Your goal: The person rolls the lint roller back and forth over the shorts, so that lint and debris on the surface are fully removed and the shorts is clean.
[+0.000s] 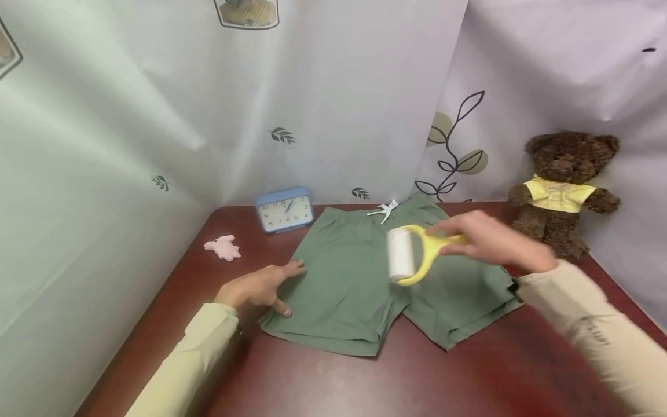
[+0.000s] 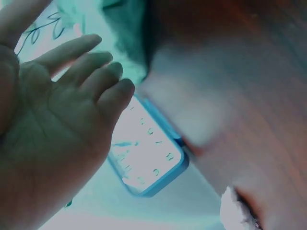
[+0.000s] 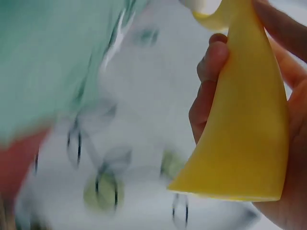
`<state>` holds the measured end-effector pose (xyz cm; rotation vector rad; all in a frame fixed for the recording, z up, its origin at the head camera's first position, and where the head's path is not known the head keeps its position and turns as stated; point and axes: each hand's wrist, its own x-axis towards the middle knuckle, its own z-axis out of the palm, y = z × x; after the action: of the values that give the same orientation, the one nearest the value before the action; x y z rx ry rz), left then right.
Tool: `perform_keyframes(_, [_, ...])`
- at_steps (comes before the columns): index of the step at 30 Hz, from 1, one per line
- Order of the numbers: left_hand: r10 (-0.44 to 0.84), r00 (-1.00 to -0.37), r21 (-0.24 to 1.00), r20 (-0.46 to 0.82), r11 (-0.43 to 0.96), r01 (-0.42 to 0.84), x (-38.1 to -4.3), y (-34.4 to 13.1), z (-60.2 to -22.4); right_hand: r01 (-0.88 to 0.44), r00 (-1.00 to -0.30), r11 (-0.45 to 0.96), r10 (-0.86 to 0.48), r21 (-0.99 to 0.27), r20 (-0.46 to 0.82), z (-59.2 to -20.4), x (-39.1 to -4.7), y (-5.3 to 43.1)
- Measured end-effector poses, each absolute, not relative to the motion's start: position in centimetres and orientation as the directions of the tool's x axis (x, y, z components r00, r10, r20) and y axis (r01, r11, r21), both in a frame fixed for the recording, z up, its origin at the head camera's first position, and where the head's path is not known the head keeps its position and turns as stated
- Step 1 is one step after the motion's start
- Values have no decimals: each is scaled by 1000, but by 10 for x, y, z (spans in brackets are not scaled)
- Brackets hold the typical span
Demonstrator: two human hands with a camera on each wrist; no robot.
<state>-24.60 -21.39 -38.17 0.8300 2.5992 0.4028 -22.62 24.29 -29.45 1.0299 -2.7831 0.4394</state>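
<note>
A pair of green shorts (image 1: 344,278) with a white drawstring (image 1: 384,211) lies spread on the table. My right hand (image 1: 484,240) grips the yellow handle of a lint roller (image 1: 400,253), its white roll held over the middle of the shorts. In the right wrist view, fingers wrap round the yellow handle (image 3: 244,124). At the left edge of the shorts, my left hand (image 1: 260,286) has its fingers spread and its fingertips by the cloth. The left wrist view shows its palm (image 2: 57,110) with nothing held.
A blue clock (image 1: 285,211) stands behind the shorts at the left. Beside it lies a small pink object (image 1: 224,247). A brown teddy bear (image 1: 568,185) in a yellow top sits at the right back. Pale patterned sheeting (image 1: 333,104) borders the dark red table (image 1: 333,385).
</note>
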Motion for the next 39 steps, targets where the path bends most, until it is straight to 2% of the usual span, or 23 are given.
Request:
perform_keyframes(6, [567, -767, 350, -299, 813, 465, -250, -213, -390, -703, -704, 619, -676, -351, 219, -334, -226, 168])
perform_keyframes(12, [531, -785, 326, -320, 840, 435, -252, -214, -390, -730, -663, 563, -722, -388, 199, -357, -220, 114])
perform_keyframes(17, [520, -783, 325, -342, 847, 420, -252, -213, -391, -739, -642, 538, -746, -407, 180, -369, -212, 89])
perform_keyframes(29, [504, -785, 309, -360, 859, 409, -251, -203, -388, -689, -666, 535, -734, -490, 135, -376, -217, 94])
perform_keyframes(39, [460, -796, 262, -394, 886, 383, -247, -195, -384, -691, -664, 517, -729, -505, 163, -382, -221, 129])
